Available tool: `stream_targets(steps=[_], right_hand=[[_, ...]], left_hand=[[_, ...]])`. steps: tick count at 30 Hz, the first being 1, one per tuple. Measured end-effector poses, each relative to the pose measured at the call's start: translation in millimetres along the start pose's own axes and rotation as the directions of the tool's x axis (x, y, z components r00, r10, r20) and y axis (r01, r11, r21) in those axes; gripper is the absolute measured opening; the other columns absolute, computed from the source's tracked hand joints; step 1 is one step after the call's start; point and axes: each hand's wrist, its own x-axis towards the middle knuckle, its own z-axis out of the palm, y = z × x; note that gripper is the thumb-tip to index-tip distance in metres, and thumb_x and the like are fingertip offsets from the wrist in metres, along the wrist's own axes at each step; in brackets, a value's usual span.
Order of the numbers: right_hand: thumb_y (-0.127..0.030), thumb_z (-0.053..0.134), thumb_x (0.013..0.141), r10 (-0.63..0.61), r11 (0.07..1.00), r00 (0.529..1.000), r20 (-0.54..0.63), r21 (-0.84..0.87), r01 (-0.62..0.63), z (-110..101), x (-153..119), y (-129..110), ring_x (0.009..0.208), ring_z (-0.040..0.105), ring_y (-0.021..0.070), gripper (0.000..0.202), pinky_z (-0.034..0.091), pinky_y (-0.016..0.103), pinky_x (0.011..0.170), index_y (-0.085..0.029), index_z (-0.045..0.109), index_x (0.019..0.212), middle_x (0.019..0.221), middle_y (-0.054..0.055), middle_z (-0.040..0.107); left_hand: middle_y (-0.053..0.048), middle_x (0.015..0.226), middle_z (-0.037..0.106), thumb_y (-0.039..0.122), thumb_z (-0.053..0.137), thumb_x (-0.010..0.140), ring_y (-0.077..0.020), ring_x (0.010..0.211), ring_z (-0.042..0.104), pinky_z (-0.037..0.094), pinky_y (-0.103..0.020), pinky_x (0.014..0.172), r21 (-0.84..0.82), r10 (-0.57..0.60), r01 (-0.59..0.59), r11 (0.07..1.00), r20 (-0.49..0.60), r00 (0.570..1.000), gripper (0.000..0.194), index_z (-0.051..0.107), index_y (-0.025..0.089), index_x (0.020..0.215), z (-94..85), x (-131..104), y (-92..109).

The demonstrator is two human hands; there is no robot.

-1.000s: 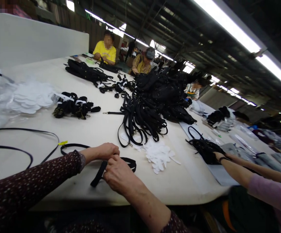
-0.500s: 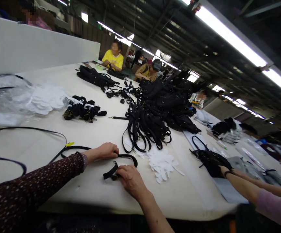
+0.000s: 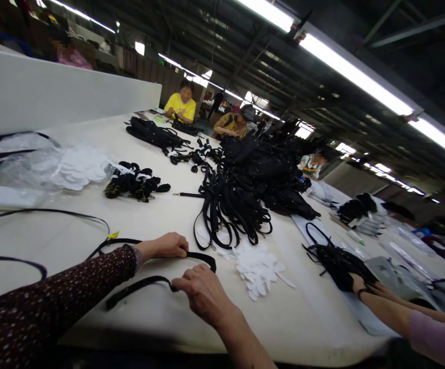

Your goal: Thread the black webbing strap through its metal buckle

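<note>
A long black strap (image 3: 204,258) lies bent in a loop on the white table. My left hand (image 3: 167,245) has its fingers closed on it, and the strap shows on both sides of that hand. My right hand (image 3: 201,293) pinches the strap nearer the table's front edge, where a loose black end (image 3: 140,287) trails off to the left. The metal fitting is hidden or too blurred to make out. Beside the left forearm, a yellow tag (image 3: 113,234) sits by the strap. White paper-like pieces (image 3: 258,266) are heaped right of my hands.
A large pile of black straps and bags (image 3: 253,179) fills the table's middle. Rolled straps with white bands (image 3: 133,182) lie left of it, near white pieces in clear plastic (image 3: 80,164). At right, a co-worker's hands (image 3: 360,287) handle a black bag (image 3: 333,259).
The loose strap end has swung out to the left and now lies longer below my left forearm. My right hand has shifted slightly left and down. The left hand stays nearly in place.
</note>
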Motion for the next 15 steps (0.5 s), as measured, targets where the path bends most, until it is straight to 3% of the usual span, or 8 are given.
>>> stream_targets(steps=[4, 7, 10, 15], right_hand=[[-0.015, 0.050, 0.091, 0.178, 0.972, 0.978, -0.106, 0.176, -0.158, 2, -2, 15, 0.088, 0.061, 0.0174, 0.028, 0.040, 0.030, 0.082, -0.030, 0.068, 0.107, 0.091, 0.000, 0.071], [-0.010, 0.050, 0.088, 0.243, 0.937, 0.966, -0.089, 0.281, -0.209, 19, -4, 19, 0.089, 0.064, 0.0172, 0.033, 0.044, 0.028, 0.079, -0.030, 0.070, 0.105, 0.094, -0.001, 0.073], [-0.006, 0.048, 0.085, 0.276, 0.918, 0.956, -0.102, 0.324, -0.231, 45, -6, 13, 0.090, 0.066, 0.0179, 0.038, 0.048, 0.028, 0.079, -0.027, 0.069, 0.109, 0.096, 0.001, 0.074], [-0.008, 0.049, 0.086, 0.279, 0.911, 0.910, -0.307, 0.384, -0.150, 66, -16, -1, 0.101, 0.064, 0.0197, 0.035, 0.049, 0.033, 0.089, -0.022, 0.062, 0.116, 0.107, 0.006, 0.072]], left_hand=[[-0.004, 0.095, 0.072, 0.039, 0.061, 0.089, -0.0187, 0.084, 0.066, 0.052, -0.038, 0.081, 0.035, -0.001, 0.001, 0.999, 0.005, 1.000, 0.024, 0.069, 0.018, 0.098, -3.9, -1, 5], [-0.003, 0.095, 0.073, 0.033, 0.061, 0.086, -0.0183, 0.083, 0.065, 0.051, -0.035, 0.078, 0.070, 0.009, -0.009, 0.998, 0.001, 1.000, 0.021, 0.071, 0.020, 0.098, -6.6, -2, 14], [0.000, 0.096, 0.074, 0.026, 0.058, 0.081, -0.0172, 0.084, 0.066, 0.048, -0.028, 0.077, 0.097, 0.034, -0.033, 0.995, -0.005, 0.999, 0.022, 0.073, 0.026, 0.097, -2.2, -7, 25], [0.000, 0.093, 0.073, 0.027, 0.058, 0.080, -0.0201, 0.087, 0.067, 0.047, -0.027, 0.076, 0.136, 0.038, -0.036, 0.990, -0.018, 0.999, 0.021, 0.074, 0.029, 0.092, 16.0, -19, 37]])
